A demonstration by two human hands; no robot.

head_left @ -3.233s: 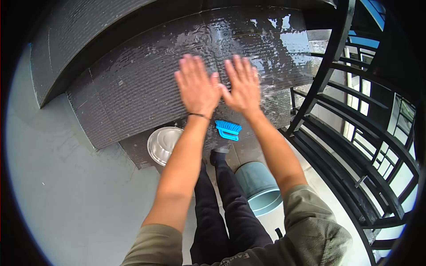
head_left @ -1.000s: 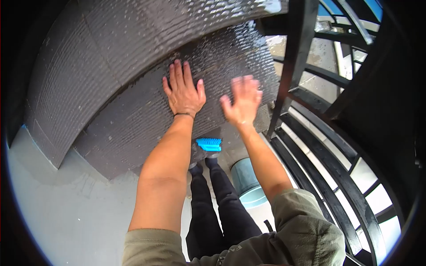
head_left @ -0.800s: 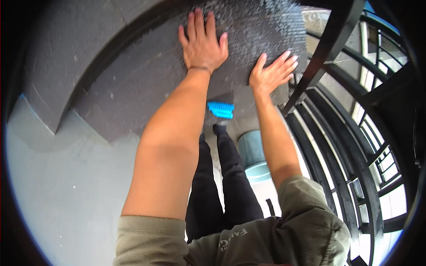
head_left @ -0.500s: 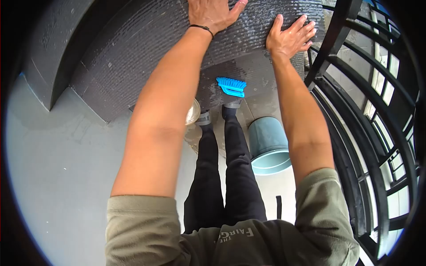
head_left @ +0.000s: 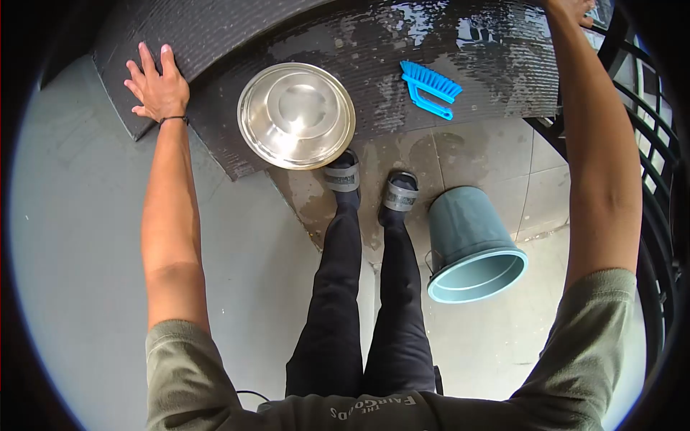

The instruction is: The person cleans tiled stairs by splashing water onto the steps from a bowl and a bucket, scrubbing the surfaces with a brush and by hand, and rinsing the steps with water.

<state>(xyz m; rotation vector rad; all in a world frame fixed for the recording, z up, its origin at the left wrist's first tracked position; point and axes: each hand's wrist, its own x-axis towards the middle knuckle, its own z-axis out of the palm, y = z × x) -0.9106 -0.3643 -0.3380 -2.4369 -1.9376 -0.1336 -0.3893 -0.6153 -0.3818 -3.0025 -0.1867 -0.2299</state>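
My left hand (head_left: 159, 86) rests flat with fingers spread on the dark ribbed step surface (head_left: 118, 90) at upper left. My right hand (head_left: 573, 10) is at the top right, close to the black railing (head_left: 624, 39); the picture's edge cuts off most of its fingers, so its grip is unclear. Between the hands, a round steel basin (head_left: 260, 118) sits on the lower step. A blue scrubbing brush (head_left: 431, 87) with a loop handle lies to the basin's right on the wet step.
Below the brush, a teal bucket (head_left: 467, 223) stands on the tiled floor (head_left: 478, 151), right of my sandalled feet (head_left: 399, 192). Water shines on the dark step (head_left: 496, 54). The black railing runs down the right side. A smooth grey surface (head_left: 86, 237) spans the left.
My left hand has moved far left and my right hand up and right, widening the gap between them. The view has shifted, showing the whole basin and more of the bucket.
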